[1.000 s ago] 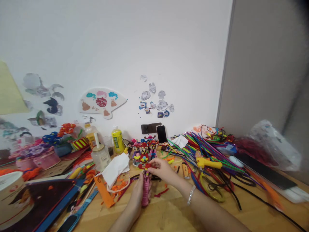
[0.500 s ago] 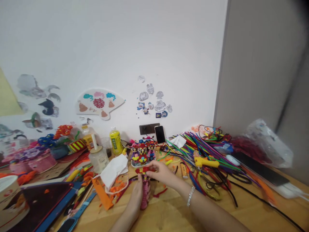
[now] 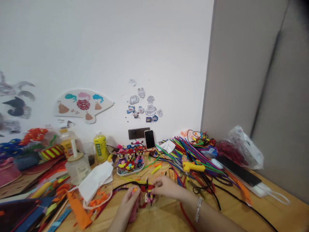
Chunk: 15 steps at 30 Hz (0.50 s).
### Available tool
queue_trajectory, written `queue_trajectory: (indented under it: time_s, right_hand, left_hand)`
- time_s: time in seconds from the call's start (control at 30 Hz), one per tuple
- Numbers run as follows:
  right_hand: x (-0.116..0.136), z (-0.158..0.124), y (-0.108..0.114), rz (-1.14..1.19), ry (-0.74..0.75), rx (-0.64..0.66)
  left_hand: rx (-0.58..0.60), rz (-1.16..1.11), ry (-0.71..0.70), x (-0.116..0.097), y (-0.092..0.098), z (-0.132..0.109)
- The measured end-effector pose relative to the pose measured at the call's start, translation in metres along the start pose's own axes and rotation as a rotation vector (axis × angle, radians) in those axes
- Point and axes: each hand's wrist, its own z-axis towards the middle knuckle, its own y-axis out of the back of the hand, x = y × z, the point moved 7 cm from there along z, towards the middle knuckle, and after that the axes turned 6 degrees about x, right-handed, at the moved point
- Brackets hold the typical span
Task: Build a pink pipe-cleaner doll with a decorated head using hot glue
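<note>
My left hand (image 3: pixel 129 201) is closed around a pink fuzzy, tube-shaped piece (image 3: pixel 133 213), whose lower end shows below the fingers. A small yellow-orange bit shows at its thumb. To its right, my right hand (image 3: pixel 166 187) pinches a small fuzzy craft figure (image 3: pixel 150 195) with red, pink, purple and dark parts. The two hands are close together above the tabletop, and the finer parts of the figure are blurred. Just behind them, several finished fuzzy dolls (image 3: pixel 130 158) stand in a white tray (image 3: pixel 131 171).
Coloured pipe cleaners (image 3: pixel 183 151) lie heaped at the right, with a yellow glue gun (image 3: pixel 193 166) on them. A phone (image 3: pixel 150 139) leans on the wall. A white mask (image 3: pixel 95 178), a yellow-green bottle (image 3: pixel 100 147) and an orange strip (image 3: pixel 78 209) lie or stand at left.
The view has turned right. My hands have moved apart slightly, and the small figure is now in my right hand while the pink piece stays in my left.
</note>
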Motion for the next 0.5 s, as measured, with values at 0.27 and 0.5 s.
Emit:
queue_trajectory:
  time_s: [0.27, 0.5]
  right_hand:
    - [0.008, -0.029, 0.02, -0.321, 0.088, -0.123]
    - [0.007, -0.061, 0.124, -0.92, -0.092, -0.472]
  left_hand:
    - [0.005, -0.053, 0.07, 0.018, -0.003, -0.004]
    - [-0.017, -0.042, 0.155, 0.027, 0.001, -0.01]
